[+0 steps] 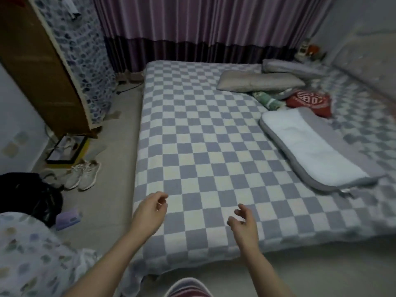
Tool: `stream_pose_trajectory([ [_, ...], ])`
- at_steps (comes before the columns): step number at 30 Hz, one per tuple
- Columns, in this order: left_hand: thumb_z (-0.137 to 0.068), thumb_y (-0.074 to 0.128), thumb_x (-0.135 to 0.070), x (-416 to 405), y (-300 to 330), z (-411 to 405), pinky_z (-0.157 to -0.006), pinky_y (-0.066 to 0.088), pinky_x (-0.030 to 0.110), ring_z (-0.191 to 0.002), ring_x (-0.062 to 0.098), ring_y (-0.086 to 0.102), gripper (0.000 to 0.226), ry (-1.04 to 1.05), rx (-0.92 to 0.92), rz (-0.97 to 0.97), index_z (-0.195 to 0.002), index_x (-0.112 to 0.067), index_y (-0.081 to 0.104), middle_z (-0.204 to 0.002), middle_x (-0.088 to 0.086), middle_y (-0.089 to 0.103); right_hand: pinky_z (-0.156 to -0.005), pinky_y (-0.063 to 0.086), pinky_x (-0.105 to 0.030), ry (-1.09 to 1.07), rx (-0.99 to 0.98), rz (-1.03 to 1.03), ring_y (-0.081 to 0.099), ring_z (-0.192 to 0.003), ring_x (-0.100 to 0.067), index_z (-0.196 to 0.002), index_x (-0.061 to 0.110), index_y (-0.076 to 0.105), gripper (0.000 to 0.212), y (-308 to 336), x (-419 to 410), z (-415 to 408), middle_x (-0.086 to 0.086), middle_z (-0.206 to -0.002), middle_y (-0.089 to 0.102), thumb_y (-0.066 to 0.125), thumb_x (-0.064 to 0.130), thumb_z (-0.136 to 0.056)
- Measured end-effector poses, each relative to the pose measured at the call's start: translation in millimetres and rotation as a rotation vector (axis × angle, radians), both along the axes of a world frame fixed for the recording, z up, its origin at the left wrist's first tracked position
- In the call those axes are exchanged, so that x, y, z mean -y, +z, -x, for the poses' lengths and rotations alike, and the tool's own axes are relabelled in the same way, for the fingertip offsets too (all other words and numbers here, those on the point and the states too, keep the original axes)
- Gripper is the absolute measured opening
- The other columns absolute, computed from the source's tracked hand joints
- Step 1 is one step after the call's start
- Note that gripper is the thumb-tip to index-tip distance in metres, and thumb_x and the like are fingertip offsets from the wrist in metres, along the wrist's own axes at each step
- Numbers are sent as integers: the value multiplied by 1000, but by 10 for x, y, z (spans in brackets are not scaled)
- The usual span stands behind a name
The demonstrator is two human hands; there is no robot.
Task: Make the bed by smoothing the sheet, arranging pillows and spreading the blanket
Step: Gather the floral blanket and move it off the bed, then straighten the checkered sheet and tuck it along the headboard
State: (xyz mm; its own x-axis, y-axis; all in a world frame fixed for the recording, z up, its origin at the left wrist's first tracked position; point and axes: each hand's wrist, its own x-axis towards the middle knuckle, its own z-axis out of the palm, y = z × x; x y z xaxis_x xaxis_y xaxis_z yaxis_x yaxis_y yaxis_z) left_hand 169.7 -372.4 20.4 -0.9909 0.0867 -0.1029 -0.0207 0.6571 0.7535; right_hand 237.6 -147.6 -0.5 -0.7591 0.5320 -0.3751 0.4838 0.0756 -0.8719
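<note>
Left hand (150,211) and right hand (244,224) loosely curled, empty, above checkered sheet (192,129), pillows (310,146) well beyond

A home bedroom: a bed with a checkered sheet (203,146), pillows (257,81), purple curtains (192,24), and sneakers (83,174) on the floor.

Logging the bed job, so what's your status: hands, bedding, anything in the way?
Left hand and right hand empty, loosely curled over checkered sheet. Sheet flat. Pillows and folded blanket piled at head end. Nothing blocking.
</note>
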Motion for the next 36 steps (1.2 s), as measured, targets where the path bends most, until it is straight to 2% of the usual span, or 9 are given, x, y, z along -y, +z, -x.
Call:
stream_pose_trajectory([
  [3, -91, 51, -9, -578, 105, 97, -77, 40, 23, -85, 15, 54, 25, -86, -19, 13, -113, -10, 61, -107, 4, 62, -84, 43, -31, -72, -51, 1, 54, -103, -22, -133, 17, 44, 49, 86, -513, -59, 0, -120, 54, 55, 4, -87],
  [5, -91, 50, -10, -991, 162, 136, -78, 41, 23, -86, 14, 54, 26, -154, -22, 17, -115, -11, 61, -108, 4, 62, -87, 43, -32, -137, -79, 10, 54, -108, -24, -131, 17, 44, 48, 161, -853, -124, 0, -120, 54, 56, 3, -87],
  [14, -92, 50, -11, -2424, 419, 485, -81, 41, 22, -91, 14, 56, 27, -450, -78, 6, -116, -14, 60, -110, 2, 62, -73, 45, -24, -387, -155, 17, 55, -88, -9, -125, 24, 46, 46, 405, -1917, -172, 5, -116, 53, 56, 3, -85],
  [18, -92, 49, -13, -3101, 553, 749, -80, 40, 21, -91, 12, 55, 26, -595, -111, -36, -116, -15, 60, -110, 0, 62, -86, 45, -31, -506, -188, -30, 55, -101, -18, -125, 21, 47, 46, 599, -2377, -144, 2, -116, 54, 56, 1, -85],
  [22, -92, 50, -14, -3862, 739, 924, -79, 42, 22, -90, 12, 56, 26, -737, -139, -69, -116, -16, 60, -108, 0, 62, -82, 43, -30, -656, -264, -62, 55, -97, -19, -121, 22, 48, 45, 761, -2944, -169, 0, -113, 54, 57, -1, -83],
  [27, -91, 51, -14, -4710, 859, 876, -75, 42, 19, -86, 8, 56, 26, -911, -168, -56, -115, -16, 61, -106, -2, 62, -80, 44, -31, -823, -309, -79, 55, -93, -19, -125, 15, 48, 47, 813, -3544, -397, -4, -116, 53, 56, -4, -84],
  [29, -91, 51, -13, -5066, 876, 783, -78, 46, 22, -88, 10, 57, 25, -974, -164, -53, -114, -17, 60, -105, -3, 61, -78, 46, -28, -874, -305, -78, 57, -93, -16, -129, 15, 46, 49, 787, -3802, -532, -2, -119, 54, 57, -2, -84],
  [32, -91, 51, -14, -5572, 870, 627, -82, 48, 27, -89, 13, 58, 25, -1053, -174, -34, -112, -18, 61, -106, -2, 62, -71, 44, -23, -941, -303, -71, 54, -83, -3, -123, 22, 48, 44, 743, -4197, -710, 5, -111, 53, 58, 2, -85],
  [36, -90, 51, -16, -6362, 798, 391, -80, 48, 27, -86, 12, 57, 20, -1100, -187, -2, -106, -22, 61, -101, -5, 61, -73, 44, -29, -988, -329, -51, 54, -80, -2, -107, 27, 47, 37, 662, -4931, -961, 14, -95, 54, 59, 1, -84],
])
